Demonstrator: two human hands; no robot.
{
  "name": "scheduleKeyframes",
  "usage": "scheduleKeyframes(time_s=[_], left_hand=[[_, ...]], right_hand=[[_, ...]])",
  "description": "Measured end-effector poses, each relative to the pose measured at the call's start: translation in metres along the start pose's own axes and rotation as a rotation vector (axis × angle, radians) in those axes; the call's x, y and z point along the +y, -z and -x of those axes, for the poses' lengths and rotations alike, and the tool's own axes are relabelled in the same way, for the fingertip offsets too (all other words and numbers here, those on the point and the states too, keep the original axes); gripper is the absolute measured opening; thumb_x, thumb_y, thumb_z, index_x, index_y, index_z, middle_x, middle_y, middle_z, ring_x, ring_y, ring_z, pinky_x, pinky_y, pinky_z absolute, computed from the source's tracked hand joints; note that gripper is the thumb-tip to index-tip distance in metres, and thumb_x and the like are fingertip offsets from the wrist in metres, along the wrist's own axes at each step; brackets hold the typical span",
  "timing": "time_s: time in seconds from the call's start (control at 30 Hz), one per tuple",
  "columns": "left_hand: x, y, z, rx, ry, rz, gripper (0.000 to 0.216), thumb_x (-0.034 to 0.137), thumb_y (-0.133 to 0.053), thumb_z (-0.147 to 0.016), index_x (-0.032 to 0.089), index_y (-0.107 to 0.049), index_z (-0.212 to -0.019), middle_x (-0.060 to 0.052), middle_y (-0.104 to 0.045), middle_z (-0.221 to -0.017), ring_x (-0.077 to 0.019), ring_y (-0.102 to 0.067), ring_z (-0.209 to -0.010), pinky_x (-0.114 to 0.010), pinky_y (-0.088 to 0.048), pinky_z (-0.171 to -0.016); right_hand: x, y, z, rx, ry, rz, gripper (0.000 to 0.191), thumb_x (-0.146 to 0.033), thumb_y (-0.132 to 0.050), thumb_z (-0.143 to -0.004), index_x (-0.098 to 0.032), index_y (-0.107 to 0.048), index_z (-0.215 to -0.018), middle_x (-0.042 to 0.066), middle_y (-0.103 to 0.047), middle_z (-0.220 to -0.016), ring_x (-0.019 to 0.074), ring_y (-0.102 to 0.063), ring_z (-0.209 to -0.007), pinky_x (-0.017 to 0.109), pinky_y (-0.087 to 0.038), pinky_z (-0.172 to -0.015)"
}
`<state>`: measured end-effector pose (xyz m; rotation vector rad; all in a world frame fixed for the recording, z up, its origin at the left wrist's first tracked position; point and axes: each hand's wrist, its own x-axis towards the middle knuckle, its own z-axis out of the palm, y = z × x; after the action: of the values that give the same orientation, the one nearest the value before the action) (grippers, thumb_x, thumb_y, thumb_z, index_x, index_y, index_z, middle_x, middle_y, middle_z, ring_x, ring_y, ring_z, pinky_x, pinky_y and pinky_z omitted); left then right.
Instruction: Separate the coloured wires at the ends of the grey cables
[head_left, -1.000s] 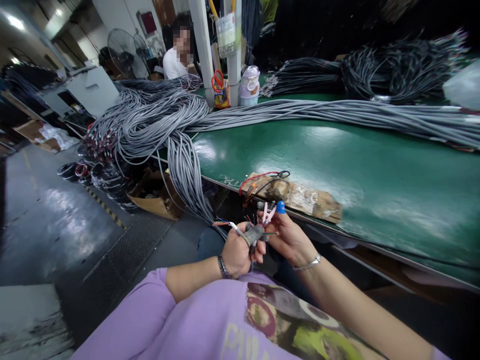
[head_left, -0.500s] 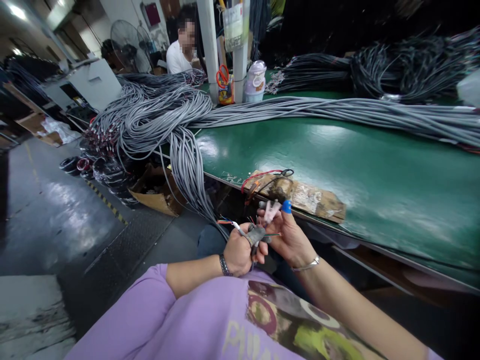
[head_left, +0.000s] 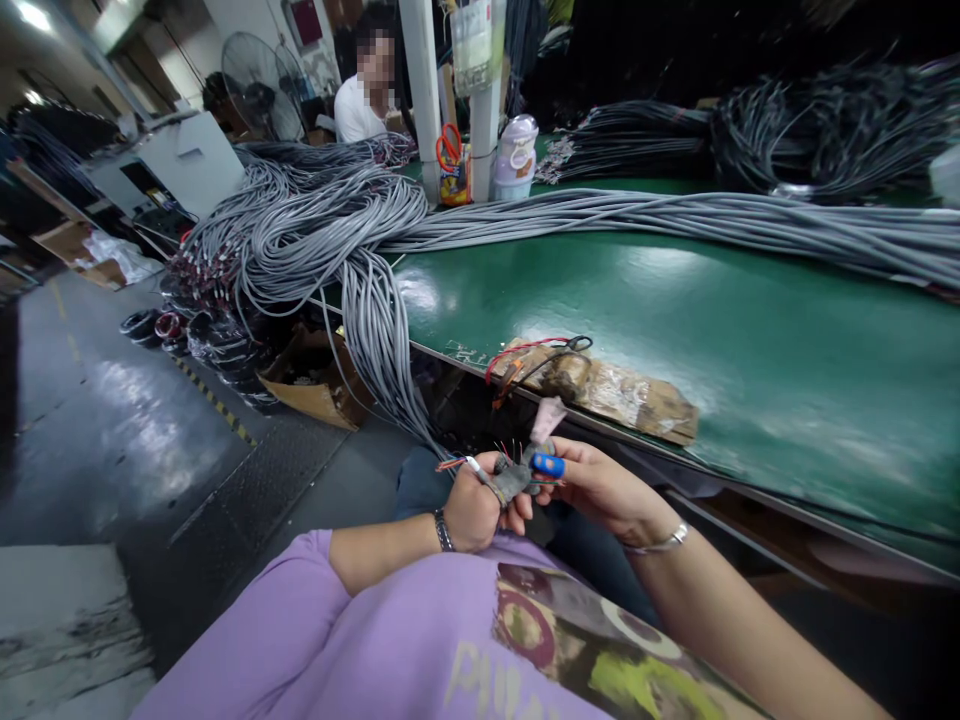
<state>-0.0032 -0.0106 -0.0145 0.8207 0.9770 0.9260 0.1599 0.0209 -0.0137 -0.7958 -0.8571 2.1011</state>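
Observation:
In front of my lap, my left hand (head_left: 476,508) is closed around a grey cable (head_left: 475,467), whose stripped coloured wires (head_left: 451,463) stick out to the left. Grey finger covers wrap some fingertips of this hand. More thin wires (head_left: 513,450) fan upward between the two hands. My right hand (head_left: 596,485) meets the left one, its blue-wrapped thumb (head_left: 548,465) pressed toward the fingers at the thin green and red wire ends (head_left: 551,482). Pale pink wrapping (head_left: 548,420) covers a raised finger of the right hand. The exact pinch point is partly hidden.
A worn wooden block (head_left: 615,392) with red and black leads lies at the edge of the green table (head_left: 675,310). Grey cable bundles (head_left: 337,215) cross the table and hang down its left side. A cardboard box (head_left: 311,390) stands below. A person (head_left: 360,105) sits behind.
My right thumb has come down from its raised position against the fingers at the wires. The right wrist has shifted right and slightly down; the left hand stays nearly still.

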Motion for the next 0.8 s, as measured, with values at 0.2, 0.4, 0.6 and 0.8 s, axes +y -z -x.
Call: scheduleKeyframes(time_s=[0.2,0.4,0.6,0.8], left_hand=[[-0.003,0.005,-0.003,-0.066,0.028,0.056,0.043,0.054,-0.069,-0.07,0.013,-0.058,-0.071,0.001,-0.058,-0.049,-0.0076,-0.046,-0.031,-0.019,-0.026,-0.031],[-0.003,0.009,-0.003,-0.059,0.012,0.024,0.043,0.054,-0.07,-0.069,0.013,-0.057,-0.068,0.001,-0.056,-0.047,-0.0073,-0.046,-0.031,-0.018,-0.025,-0.03],[0.008,0.005,-0.002,0.021,-0.061,-0.008,0.047,0.058,-0.071,-0.064,0.015,-0.053,-0.065,0.002,-0.057,-0.048,-0.0066,-0.045,-0.031,-0.018,-0.026,-0.031],[0.017,-0.002,-0.004,0.05,-0.098,-0.034,0.045,0.057,-0.07,-0.067,0.016,-0.052,-0.064,0.001,-0.058,-0.049,-0.0064,-0.047,-0.033,-0.018,-0.025,-0.032]], right_hand=[[0.011,-0.001,-0.006,-0.054,0.021,-0.068,0.02,-0.03,-0.079,-0.071,-0.017,-0.064,-0.071,0.001,-0.064,-0.062,0.0128,-0.058,-0.053,0.026,-0.044,-0.054],[0.021,-0.013,-0.01,0.091,0.089,0.015,0.022,-0.034,-0.079,-0.07,-0.016,-0.066,-0.074,0.002,-0.068,-0.066,0.0139,-0.059,-0.057,0.027,-0.044,-0.058],[0.018,-0.01,-0.011,0.198,0.147,-0.133,0.021,-0.036,-0.079,-0.07,-0.019,-0.067,-0.075,-0.002,-0.063,-0.064,0.0104,-0.053,-0.055,0.024,-0.046,-0.056],[0.005,0.001,-0.023,0.215,0.18,-0.244,0.038,-0.058,-0.067,-0.075,-0.02,-0.069,-0.079,0.003,-0.068,-0.076,0.0138,-0.059,-0.061,0.027,-0.051,-0.059]])
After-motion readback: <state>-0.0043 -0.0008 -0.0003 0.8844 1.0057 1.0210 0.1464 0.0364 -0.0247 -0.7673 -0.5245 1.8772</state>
